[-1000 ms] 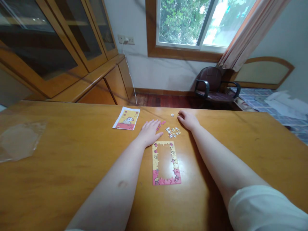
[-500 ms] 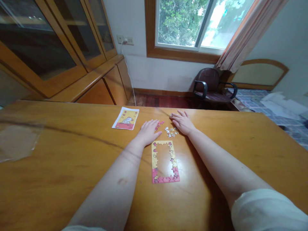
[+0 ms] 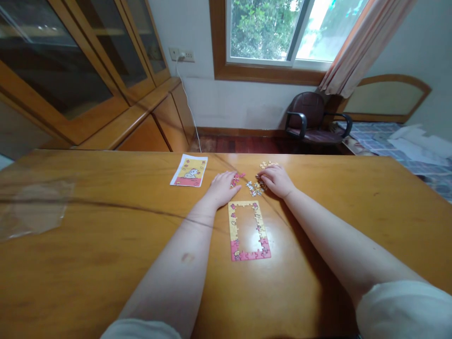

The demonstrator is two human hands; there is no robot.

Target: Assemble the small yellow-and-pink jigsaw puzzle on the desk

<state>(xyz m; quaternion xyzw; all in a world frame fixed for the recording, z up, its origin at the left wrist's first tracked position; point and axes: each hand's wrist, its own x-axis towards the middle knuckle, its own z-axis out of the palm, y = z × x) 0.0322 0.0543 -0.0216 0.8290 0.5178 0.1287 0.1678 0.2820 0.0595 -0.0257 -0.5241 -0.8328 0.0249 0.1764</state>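
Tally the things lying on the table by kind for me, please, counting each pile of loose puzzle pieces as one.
Piles of loose pieces: 3
Puzzle border: 1
Picture sheet: 1
Plastic wrapper: 1
Total: 6

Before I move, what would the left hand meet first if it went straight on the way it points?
Most likely the pink puzzle pieces, right by the fingertips of the left hand; whether they touch is hard to tell.
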